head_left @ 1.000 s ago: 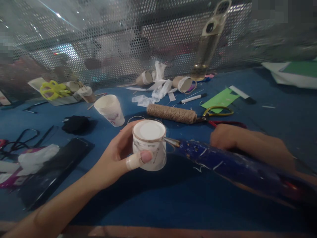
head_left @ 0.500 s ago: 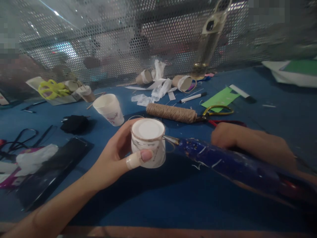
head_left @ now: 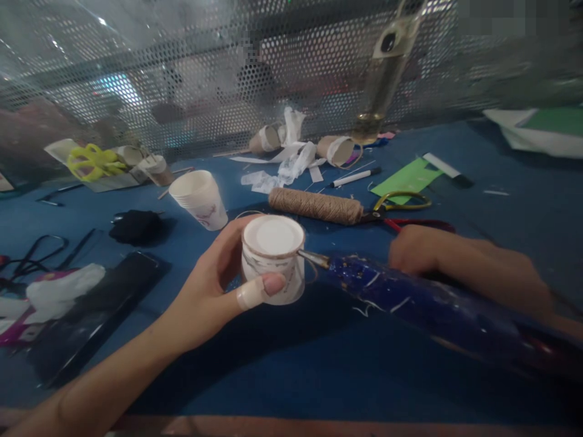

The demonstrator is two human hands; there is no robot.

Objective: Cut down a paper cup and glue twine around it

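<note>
My left hand (head_left: pixel 214 297) is wrapped round a white paper cup (head_left: pixel 273 237), which stands upside down with its base facing up. A bandage circles my left thumb. Brown twine (head_left: pixel 294 251) runs around the base rim, and a loose strand hangs at the cup's right side. A blue hot glue gun (head_left: pixel 401 300) reaches in from the right, its metal nozzle at the rim by the twine. Behind the gun's body is my right hand (head_left: pixel 469 261), closed on it; part of the grip is hidden.
A twine spool (head_left: pixel 314 204) and scissors (head_left: pixel 398 209) lie beyond the cup. Stacked paper cups (head_left: pixel 200 197) stand at left, near a black phone (head_left: pixel 100 315). White lace (head_left: pixel 296 164), a marker (head_left: pixel 355 178) and green paper (head_left: pixel 407 181) lie farther back. A perforated metal panel (head_left: pixel 204 73) borders the table.
Very little differs. The cup has tilted or turned slightly in my left hand, and my thumb has shifted a little to the right. The nozzle stays at the rim.
</note>
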